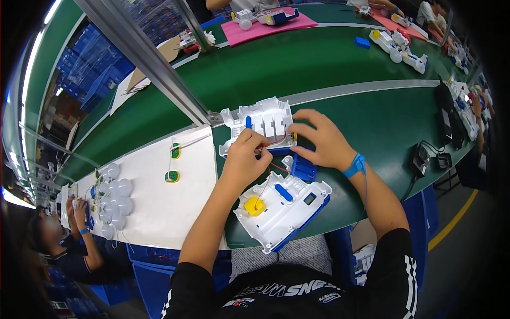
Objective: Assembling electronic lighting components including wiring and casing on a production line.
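Nearest the person, at six o'clock on the green table, lies a white and blue housing, open side up, with a yellow part seated in its near-left corner and a small window on its right half. Thin red wires run from the yellow part up toward the hands.

Just beyond, toward twelve o'clock, the left hand is closed, its fingertips pinching the red wires at the near edge of the white cover. The right hand, wearing a blue wrist strap, lies curled over the cover's right end, fingers pressing it down; whether it grips anything beneath cannot be told. A blue block sits between cover and housing, just under the right palm.

In judgement, the wire work goes best with the cover pinned firmly, the pinch kept close to the wire ends, and slack left so the yellow part is not tugged.

At nine o'clock, a white board carries two green-and-yellow parts and round white pieces. Far off, at twelve o'clock, a pink mat holds similar housings.
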A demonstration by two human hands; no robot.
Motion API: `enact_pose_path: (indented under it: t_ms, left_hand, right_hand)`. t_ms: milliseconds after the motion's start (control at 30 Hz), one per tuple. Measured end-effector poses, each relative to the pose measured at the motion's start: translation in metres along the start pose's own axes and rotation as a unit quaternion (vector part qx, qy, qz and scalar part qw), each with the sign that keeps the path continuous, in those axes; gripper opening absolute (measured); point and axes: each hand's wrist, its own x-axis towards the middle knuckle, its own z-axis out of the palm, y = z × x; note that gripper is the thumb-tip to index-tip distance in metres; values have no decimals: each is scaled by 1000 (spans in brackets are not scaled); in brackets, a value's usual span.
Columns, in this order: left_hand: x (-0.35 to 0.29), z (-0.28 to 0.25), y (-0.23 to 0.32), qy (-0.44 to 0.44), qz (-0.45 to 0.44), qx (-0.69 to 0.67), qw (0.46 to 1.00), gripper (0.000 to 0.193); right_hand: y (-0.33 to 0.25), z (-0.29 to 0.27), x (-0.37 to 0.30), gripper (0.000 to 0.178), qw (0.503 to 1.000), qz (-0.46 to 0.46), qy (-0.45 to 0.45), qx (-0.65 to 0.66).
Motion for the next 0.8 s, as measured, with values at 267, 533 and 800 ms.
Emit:
enact_pose_path:
  t_ms: [267,533,800]
  left_hand:
    - [3,3,-3,41,-7,-36,998,18]
    - [6,-5,-7,39,-75,-54,995,10]
    - [6,-13,-3,9,-89,-47,995,10]
  right_hand:
    - [-5,-18,2,94,951,153,-192,188]
    - [-9,-17,1,33,876,141,-148,437]
    - [-28,-4,1,30,904,31,-250,344]
